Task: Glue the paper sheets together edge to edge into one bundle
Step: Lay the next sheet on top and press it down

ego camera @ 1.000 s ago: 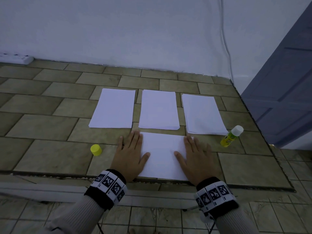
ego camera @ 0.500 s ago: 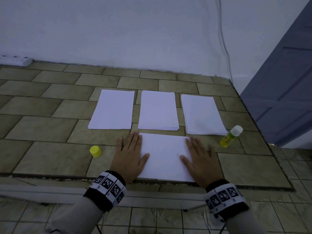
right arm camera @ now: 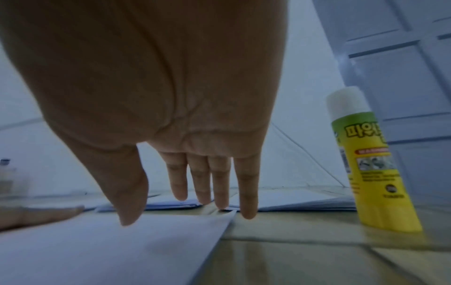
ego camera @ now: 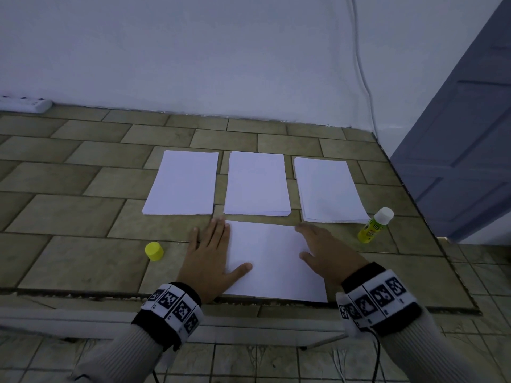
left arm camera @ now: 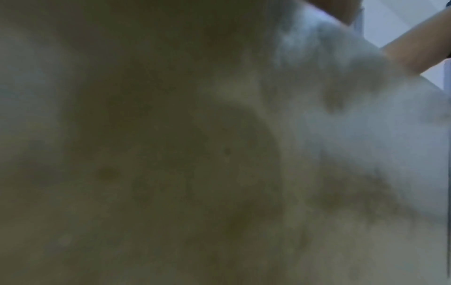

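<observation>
Paper, one plain white sheet, is laid flat and crosswise at the near edge of a tiled table. Three white stacks are set in a row just behind it: a left stack, a middle stack and a right stack, each apart from the others. No containers are seen.

The left hand is laid flat, fingers straight and together, along the sheet's left edge, with the thumb spread onto the paper. The right hand is held over the sheet's right edge; in the right wrist view its fingers are straight and point down at the sheet's far right corner, nothing being gripped. Whether they touch the surface cannot be told.

A glue stick, uncapped, is stood just right of the right stack. Its yellow cap is seen left of the left hand. The left wrist view is blurred.
</observation>
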Demonstrator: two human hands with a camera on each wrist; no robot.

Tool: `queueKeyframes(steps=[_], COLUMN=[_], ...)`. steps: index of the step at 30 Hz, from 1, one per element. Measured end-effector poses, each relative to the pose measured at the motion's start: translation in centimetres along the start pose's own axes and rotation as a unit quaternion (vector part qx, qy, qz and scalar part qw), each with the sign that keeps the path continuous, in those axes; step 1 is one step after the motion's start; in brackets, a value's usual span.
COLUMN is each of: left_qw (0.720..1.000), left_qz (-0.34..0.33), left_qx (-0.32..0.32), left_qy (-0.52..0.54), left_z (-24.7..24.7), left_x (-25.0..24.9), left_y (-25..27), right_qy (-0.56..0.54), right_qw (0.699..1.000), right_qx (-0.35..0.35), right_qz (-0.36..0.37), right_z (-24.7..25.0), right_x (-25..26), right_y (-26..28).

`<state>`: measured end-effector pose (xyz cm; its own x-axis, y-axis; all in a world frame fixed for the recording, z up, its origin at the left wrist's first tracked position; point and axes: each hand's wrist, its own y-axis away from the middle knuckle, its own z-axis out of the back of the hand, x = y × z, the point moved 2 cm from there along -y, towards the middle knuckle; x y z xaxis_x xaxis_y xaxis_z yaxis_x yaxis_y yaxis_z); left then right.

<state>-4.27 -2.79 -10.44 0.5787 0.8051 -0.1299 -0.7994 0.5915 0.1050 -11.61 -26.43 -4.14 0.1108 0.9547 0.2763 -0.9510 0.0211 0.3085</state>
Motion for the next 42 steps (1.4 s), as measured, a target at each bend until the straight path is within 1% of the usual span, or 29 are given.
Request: queueKeyframes(steps=[3,8,11,15,19,23,26,28,31,34,36,37,40,42], left_qw=[1.0,1.0,1.0,1.0,1.0,1.0,0.999,0.999,0.999,0.999,0.999,0.999,0.999,0.999], left_qz=[0.001,-0.001,-0.003,-0.003,-0.005,0.0,-0.002,-0.005,-0.004,-0.008,-0.011,-0.012,-0.011,-0.009], left_qx=[0.005,0.002,0.004,-0.002,0.004,0.015,0.01,0.003,-0.006,-0.01,-0.015,-0.015,-0.01,-0.009], left_qy=[-0.012,-0.007,-0.01,-0.002,-0.001,0.005,0.034,0.036,0.044,0.041,0.042,0.042,0.038,0.032], left_z=[-0.1,-0.2,-0.3,-0.4,-0.2,0.0,0.0,-0.1,-0.1,-0.1,0.0,0.0,0.2,0.3], left_x=[0.1,0.0,0.1,0.1,0.0,-0.1,0.0,0.0,0.0,0.0,0.0,0.1,0.0,0.0], left_y=[0.0,0.0,0.0,0.1,0.0,0.1,0.2,0.2,0.2,0.2,0.3,0.3,0.3,0.3], right_qy=[0.054,0.148,0.158,0.077,-0.01,-0.045,-0.094,-0.187,-0.314,-0.398,-0.416,-0.41,-0.343,-0.313], right_qw=[0.998,0.989,0.987,0.997,1.0,0.998,0.993,0.975,0.93,0.893,0.885,0.888,0.912,0.922], right_qx=[0.02,0.003,0.006,-0.002,0.0,-0.028,-0.072,-0.119,-0.192,-0.203,-0.197,-0.197,-0.204,-0.202], right_qz=[-0.015,-0.008,-0.023,-0.026,-0.012,0.014,0.02,0.008,-0.025,-0.053,-0.067,-0.071,-0.095,-0.102], right_z=[0.1,0.6,0.9,1.9,3.8,7.1,10.0,11.1,11.0,8.8,7.0,6.0,4.0,3.2], right_x=[-0.2,-0.5,-0.4,-0.5,-1.0,-1.2,-1.9,-2.7,-3.1,-2.3,-1.6,-1.4,-1.1,-1.0], right_y=[-0.8,-2.0,-3.0,-4.0,-3.5,-1.9,-1.0,-1.2,-2.6,-5.1,-6.6,-7.4,-9.0,-9.6])
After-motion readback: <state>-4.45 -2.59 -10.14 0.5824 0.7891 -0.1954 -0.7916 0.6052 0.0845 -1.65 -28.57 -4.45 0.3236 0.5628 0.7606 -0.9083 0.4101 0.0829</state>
